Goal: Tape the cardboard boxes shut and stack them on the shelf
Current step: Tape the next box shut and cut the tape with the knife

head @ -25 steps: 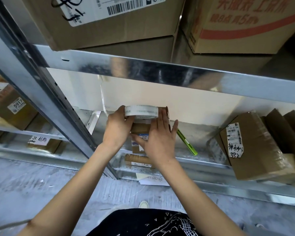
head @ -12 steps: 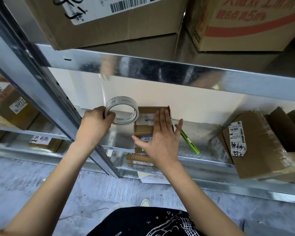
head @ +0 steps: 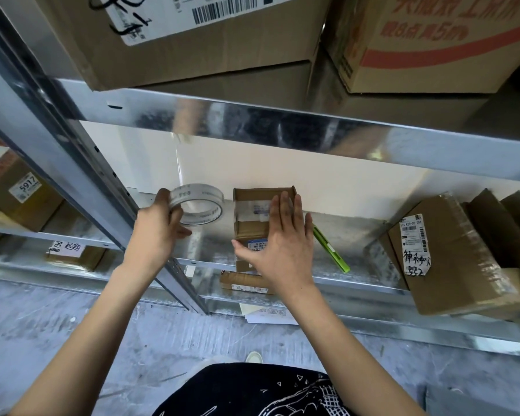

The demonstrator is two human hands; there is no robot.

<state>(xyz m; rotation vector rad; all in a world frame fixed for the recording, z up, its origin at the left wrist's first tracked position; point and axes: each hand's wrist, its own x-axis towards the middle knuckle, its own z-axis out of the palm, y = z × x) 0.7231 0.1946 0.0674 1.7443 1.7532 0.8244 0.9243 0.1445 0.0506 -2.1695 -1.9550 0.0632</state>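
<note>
A small brown cardboard box (head: 254,205) stands on the metal shelf (head: 357,232), with clear tape across its top. My right hand (head: 278,240) lies flat on the box with fingers straight, pressing down on it. To the left of the box, my left hand (head: 156,232) grips a roll of clear tape (head: 200,204), held up on edge above the shelf. A second small box (head: 242,282) lies under the first one, at the shelf's front edge.
A green utility knife (head: 330,249) lies on the shelf right of the box. A larger taped box (head: 451,256) sits at the right. A steel upright (head: 72,163) runs diagonally by my left hand. Big cartons (head: 192,40) fill the shelf above. Papers (head: 267,315) lie on the floor.
My left hand has carried the tape roll off the box top to the left. My right hand has stayed flat on the box.
</note>
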